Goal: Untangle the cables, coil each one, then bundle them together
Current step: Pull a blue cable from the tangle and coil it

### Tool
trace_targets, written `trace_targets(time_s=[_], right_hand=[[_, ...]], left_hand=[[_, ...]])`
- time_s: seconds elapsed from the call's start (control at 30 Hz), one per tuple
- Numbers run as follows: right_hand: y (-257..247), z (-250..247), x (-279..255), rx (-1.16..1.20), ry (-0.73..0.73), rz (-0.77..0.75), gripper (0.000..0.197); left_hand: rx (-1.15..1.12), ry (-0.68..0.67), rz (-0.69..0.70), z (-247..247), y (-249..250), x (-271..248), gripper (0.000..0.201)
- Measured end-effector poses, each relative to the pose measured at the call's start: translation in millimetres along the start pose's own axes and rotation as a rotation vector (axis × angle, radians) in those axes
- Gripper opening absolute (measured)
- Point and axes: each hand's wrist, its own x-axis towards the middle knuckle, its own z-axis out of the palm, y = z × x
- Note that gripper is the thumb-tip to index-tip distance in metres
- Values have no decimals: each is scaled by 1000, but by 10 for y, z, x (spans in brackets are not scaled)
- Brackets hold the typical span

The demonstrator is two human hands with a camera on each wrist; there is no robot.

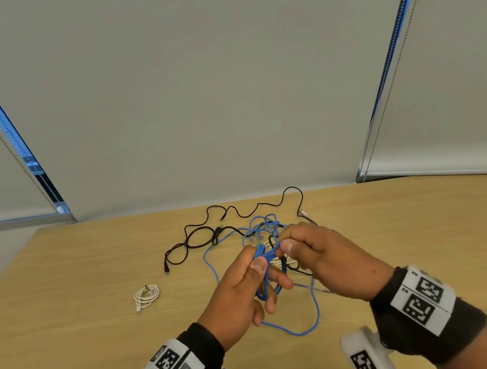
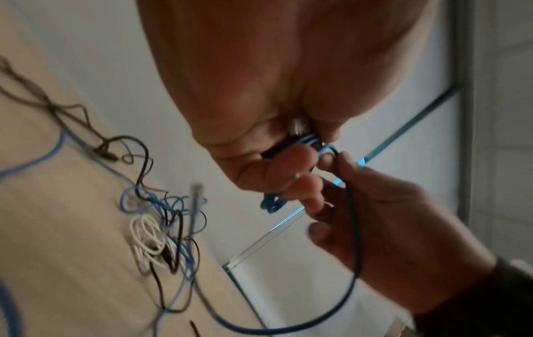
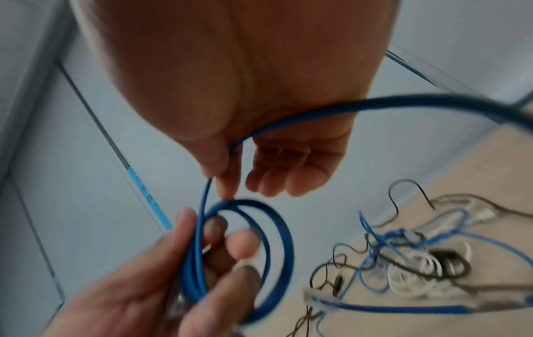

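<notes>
A blue cable (image 1: pixel 316 307) runs from the tangle on the wooden table (image 1: pixel 79 306) up to both hands. My left hand (image 1: pixel 251 282) grips a small coil of it (image 3: pixel 239 257), with the loops round its fingers. My right hand (image 1: pixel 296 246) pinches the same cable (image 3: pixel 206 198) just beside the coil. Behind the hands lies the tangle (image 2: pixel 161 230) of blue, black and white cables. A black cable (image 1: pixel 199 236) spreads out to the back left of it.
A coiled white cable (image 1: pixel 146 295) lies apart on the table to the left. Grey roller blinds (image 1: pixel 218 76) hang behind the table's far edge. Bare tabletop (image 1: pixel 435 233) shows to the right and at the front left.
</notes>
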Motion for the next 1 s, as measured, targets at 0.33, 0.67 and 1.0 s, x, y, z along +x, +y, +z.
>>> trace_targets(time_s=[0.33,0.67,1.0], right_hand=[[15,404,5,312,275,-19,15],[12,407,33,50,254,-115,24],[299,74,82,343,-91,176,9]], left_hand=[[-590,19,-119,222,164,23,33],[-55,-45,-64,-84,142,104,25],[33,-165,-146,-231,35,42,25]])
